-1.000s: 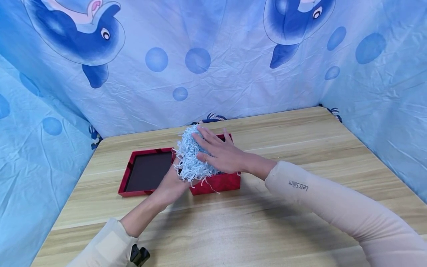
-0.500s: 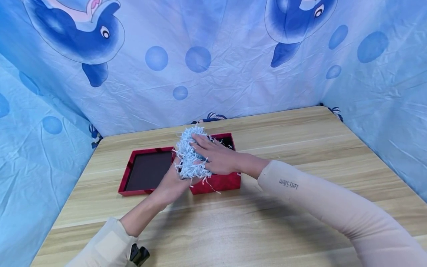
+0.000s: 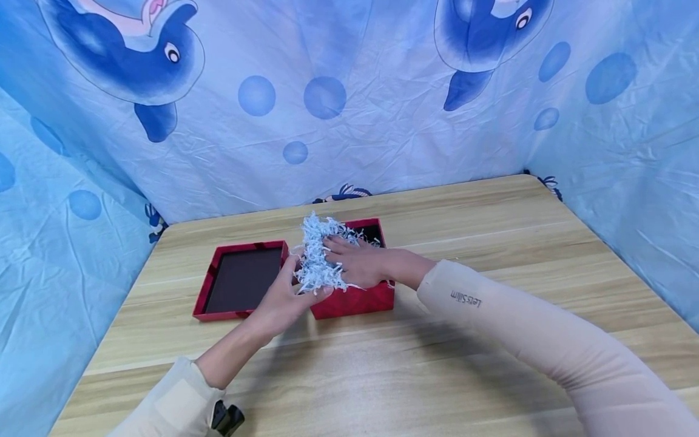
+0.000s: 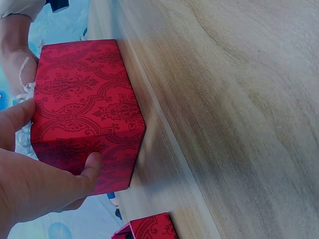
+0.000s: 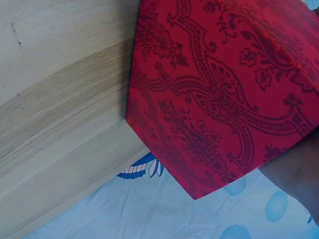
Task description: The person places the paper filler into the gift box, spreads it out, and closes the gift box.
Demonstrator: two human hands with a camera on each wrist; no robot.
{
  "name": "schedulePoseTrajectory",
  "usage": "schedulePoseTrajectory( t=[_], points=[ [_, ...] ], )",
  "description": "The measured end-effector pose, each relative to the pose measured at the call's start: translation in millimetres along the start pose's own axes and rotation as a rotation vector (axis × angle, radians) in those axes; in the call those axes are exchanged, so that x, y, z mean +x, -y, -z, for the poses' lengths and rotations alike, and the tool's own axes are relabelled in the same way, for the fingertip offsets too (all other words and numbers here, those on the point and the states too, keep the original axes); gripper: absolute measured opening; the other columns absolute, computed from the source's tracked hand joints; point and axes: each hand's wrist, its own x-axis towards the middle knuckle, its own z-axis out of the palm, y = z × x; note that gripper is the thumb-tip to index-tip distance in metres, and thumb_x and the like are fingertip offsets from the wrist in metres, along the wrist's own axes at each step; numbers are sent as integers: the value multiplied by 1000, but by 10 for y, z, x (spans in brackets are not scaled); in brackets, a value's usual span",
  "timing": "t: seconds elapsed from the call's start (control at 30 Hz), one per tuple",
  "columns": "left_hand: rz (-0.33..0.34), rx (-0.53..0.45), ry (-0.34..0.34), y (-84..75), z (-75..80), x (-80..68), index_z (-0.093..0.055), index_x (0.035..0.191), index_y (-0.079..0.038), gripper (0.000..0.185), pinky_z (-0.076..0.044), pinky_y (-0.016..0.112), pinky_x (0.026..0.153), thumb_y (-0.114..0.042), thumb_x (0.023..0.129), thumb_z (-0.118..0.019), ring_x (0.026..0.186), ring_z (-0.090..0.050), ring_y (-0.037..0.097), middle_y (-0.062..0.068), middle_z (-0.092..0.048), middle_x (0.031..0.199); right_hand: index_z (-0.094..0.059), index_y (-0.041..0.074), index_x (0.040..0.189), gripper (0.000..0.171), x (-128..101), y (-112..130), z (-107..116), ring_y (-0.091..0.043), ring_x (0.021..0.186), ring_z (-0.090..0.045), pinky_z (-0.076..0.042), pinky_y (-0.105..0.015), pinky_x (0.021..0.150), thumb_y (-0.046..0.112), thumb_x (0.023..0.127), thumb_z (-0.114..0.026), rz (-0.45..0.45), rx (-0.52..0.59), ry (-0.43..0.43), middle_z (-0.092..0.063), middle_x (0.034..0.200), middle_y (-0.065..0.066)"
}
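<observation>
Pale blue shredded paper [image 3: 314, 258] is heaped over the left part of a red patterned box [image 3: 357, 302] and sticks up above its rim. My right hand [image 3: 360, 264] lies palm down on the paper, its fingers extended and pressing into the heap. At the box's near left corner, my left hand [image 3: 281, 306] holds the box. In the left wrist view, its fingers [image 4: 90, 169] lie along the outer side, and its thumb is at the top edge. What lies beneath the paper is hidden. The right wrist view shows mostly the box's patterned wall [image 5: 214, 94].
Left of the box lies a red lid [image 3: 243, 282] with its dark inside facing up. Both rest on a wood-grain table [image 3: 371, 376]. A blue curtain [image 3: 382, 145] printed with dolphins hangs behind the table and at both sides.
The right hand has moved slightly toward me and lower into the paper, whose heap has sunk. The left hand's thumb has come up to the box's front edge. The lid stays put.
</observation>
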Motion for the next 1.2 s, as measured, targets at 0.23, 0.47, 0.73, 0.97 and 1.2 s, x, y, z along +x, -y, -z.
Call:
schedulePoseTrajectory(
  t=[0.23,0.47,0.73,0.97,1.2],
  points=[
    [20,18,1,-14,6,-9,-12,138,-31,88,-42,40,89,-49,70,-66,123,-31,26,1,-23,138,-15,21,141,53,70,2,30,-18,134,6,-9,-50,104,34,93,-33,-20,19,108,2,148,1],
    [5,-14,6,-27,-1,-10,-13,138,-30,89,-45,38,85,-45,70,-68,120,-34,26,2,-29,133,-15,20,141,51,130,-20,-19,-19,134,6,-7,-52,104,32,94,-32,-54,5,162,0,148,2],
    [4,-3,4,-29,-8,-10,-13,139,-30,89,-44,39,86,-45,71,-68,119,-33,26,2,-29,133,-18,23,140,51,167,-37,-35,-17,134,6,-5,-52,104,32,93,-36,-80,12,175,-2,147,5],
    [9,-1,6,-23,-13,-7,-13,138,-30,88,-45,39,85,-45,72,-67,118,-35,26,1,-29,132,-12,28,141,52,67,-26,74,-16,133,8,-6,-54,103,37,94,-32,-95,-35,122,1,147,6],
    [16,10,8,-12,-9,-11,-12,139,-28,88,-45,39,84,-45,72,-67,118,-35,27,1,-28,133,-5,27,142,61,-133,-52,210,-16,133,12,-5,-58,101,46,91,-34,-50,-4,5,6,147,5]
  ],
)
